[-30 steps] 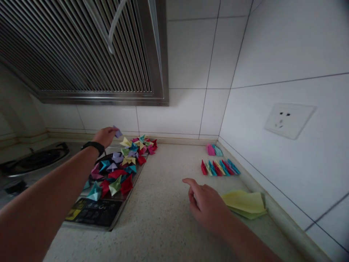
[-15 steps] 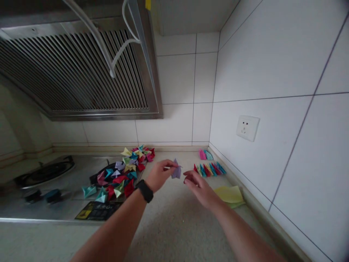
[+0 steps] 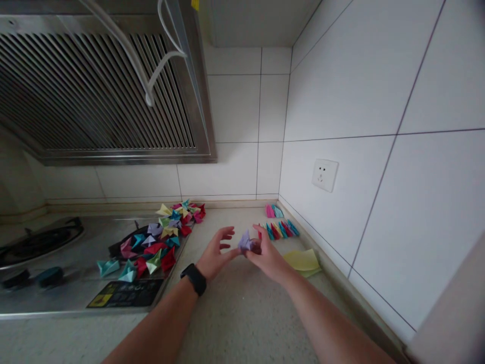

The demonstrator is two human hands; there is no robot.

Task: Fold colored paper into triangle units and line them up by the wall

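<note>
A small purple folded-paper figure (image 3: 245, 241) is held above the counter, between my two hands. My right hand (image 3: 265, 251) grips it from the right, thumb below and fingers behind. My left hand (image 3: 216, 253), with a black watch on the wrist, has its fingers spread; its thumb tip reaches the figure's lower left side. Just beyond my right hand stands a row of folded paper pieces (image 3: 280, 230) in red, blue and yellow. Beside my right forearm lie yellow paper sheets (image 3: 303, 261).
Many coloured folded-paper figures (image 3: 155, 245) are heaped on the right part of the gas stove (image 3: 76, 298). Pink and light-blue folded papers (image 3: 274, 211) sit in the back corner. A range hood (image 3: 125, 101) hangs above; a wall socket (image 3: 325, 175) is at right.
The purple paper figure has passed from my left hand's fingertips into my right hand's grip. My left fingers have spread apart. The view has turned slightly right.
</note>
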